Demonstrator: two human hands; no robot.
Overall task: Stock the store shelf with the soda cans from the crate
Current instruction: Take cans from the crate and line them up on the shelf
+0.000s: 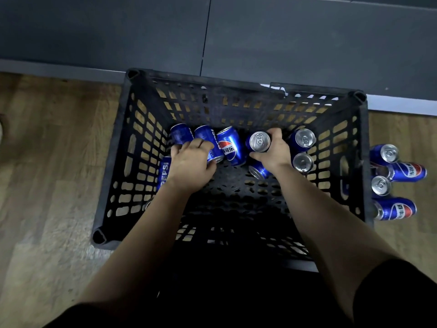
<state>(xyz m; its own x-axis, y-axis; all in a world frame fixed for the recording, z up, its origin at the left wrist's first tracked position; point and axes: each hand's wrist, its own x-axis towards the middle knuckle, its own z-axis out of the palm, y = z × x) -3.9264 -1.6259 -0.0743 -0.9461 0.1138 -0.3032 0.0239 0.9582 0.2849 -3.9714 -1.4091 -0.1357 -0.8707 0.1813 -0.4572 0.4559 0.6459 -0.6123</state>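
A black slotted plastic crate stands on the floor below me with several blue soda cans lying and standing at its far end. My left hand reaches in and grips a lying blue can. My right hand curls round an upright can with its silver top showing. Another can lies between the two hands. Two upright cans stand right of my right hand. One more can lies under my left wrist.
Several blue cans sit on the wooden floor just outside the crate's right wall, some upright, some lying. A dark grey shelf base runs along the far side of the crate.
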